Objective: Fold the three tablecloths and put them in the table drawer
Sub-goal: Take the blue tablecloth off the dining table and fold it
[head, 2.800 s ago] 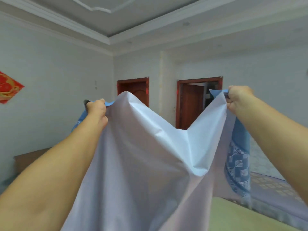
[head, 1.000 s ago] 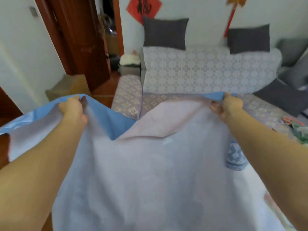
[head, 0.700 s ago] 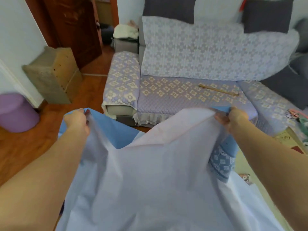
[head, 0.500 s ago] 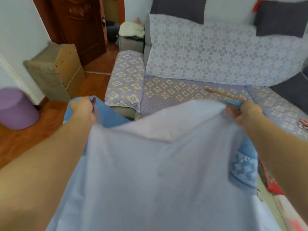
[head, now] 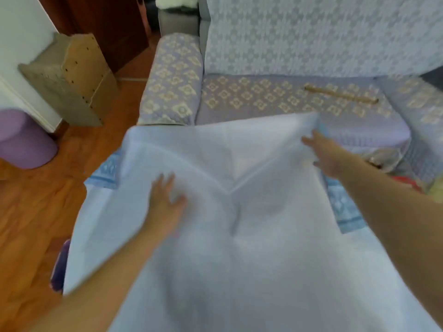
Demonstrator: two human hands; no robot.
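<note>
A large pale tablecloth (head: 239, 236) lies spread out in front of me, its whitish underside up and its blue patterned face showing at the left edge (head: 105, 173) and right edge (head: 345, 212). The surface beneath it is hidden. My left hand (head: 165, 202) rests flat on the cloth left of the middle, fingers apart. My right hand (head: 328, 154) lies open near the cloth's far right corner, fingers stretched toward the edge. A crease runs down the middle of the cloth. The view is blurred.
A patterned lilac sofa (head: 263, 97) stands just beyond the cloth, with a wooden stick (head: 340, 95) on its seat. On the wooden floor at left are a cardboard box (head: 72, 77) and a purple stool (head: 24, 140). Cluttered items (head: 393, 164) lie at the right.
The cloth was held up by two corners, then lowered. Both hands have let go of the corners; the cloth now lies spread flat and my left hand has moved inward onto it.
</note>
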